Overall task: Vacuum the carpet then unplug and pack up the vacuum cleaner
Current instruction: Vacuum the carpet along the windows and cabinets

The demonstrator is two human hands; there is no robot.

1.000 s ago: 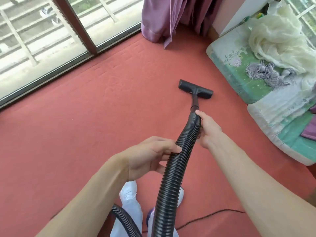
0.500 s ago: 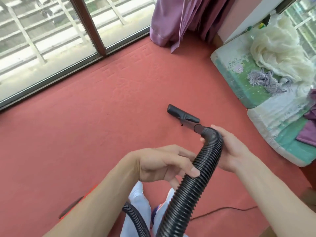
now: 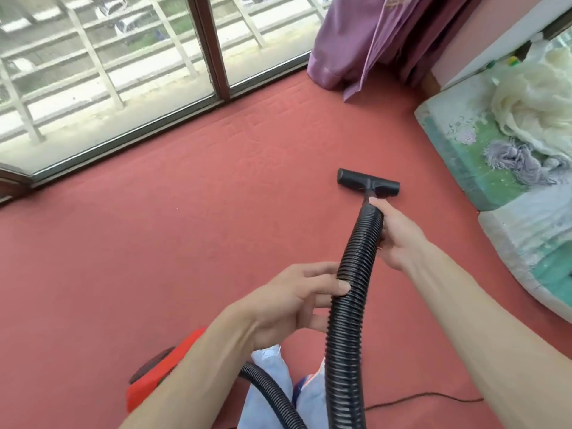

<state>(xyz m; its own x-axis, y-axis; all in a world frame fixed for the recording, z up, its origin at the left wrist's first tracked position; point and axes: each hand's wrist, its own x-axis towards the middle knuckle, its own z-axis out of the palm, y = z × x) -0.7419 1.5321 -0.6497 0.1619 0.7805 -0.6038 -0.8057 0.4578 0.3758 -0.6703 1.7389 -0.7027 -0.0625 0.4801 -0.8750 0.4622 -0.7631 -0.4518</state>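
Note:
A black ribbed vacuum hose (image 3: pixel 351 301) runs from the bottom of the view up to a black floor nozzle (image 3: pixel 368 183) lying flat on the red carpet (image 3: pixel 161 236). My right hand (image 3: pixel 397 236) grips the hose close to the nozzle end. My left hand (image 3: pixel 297 300) holds the hose lower down, thumb across its ribs. The red and black vacuum body (image 3: pixel 154 379) sits on the carpet at the lower left, partly hidden by my left forearm. A thin dark power cord (image 3: pixel 427 397) trails across the carpet at the lower right.
A glass sliding window (image 3: pixel 123 66) with a dark frame lines the far left. A purple curtain (image 3: pixel 371 35) hangs at the back. Mattresses (image 3: pixel 464 162) with cream and grey cloths lie along the right. My white-trousered legs (image 3: pixel 272 388) show below.
The hose has straightened and the nozzle has been pushed forward and right across the carpet, flat again. The red vacuum body has come into view at lower left.

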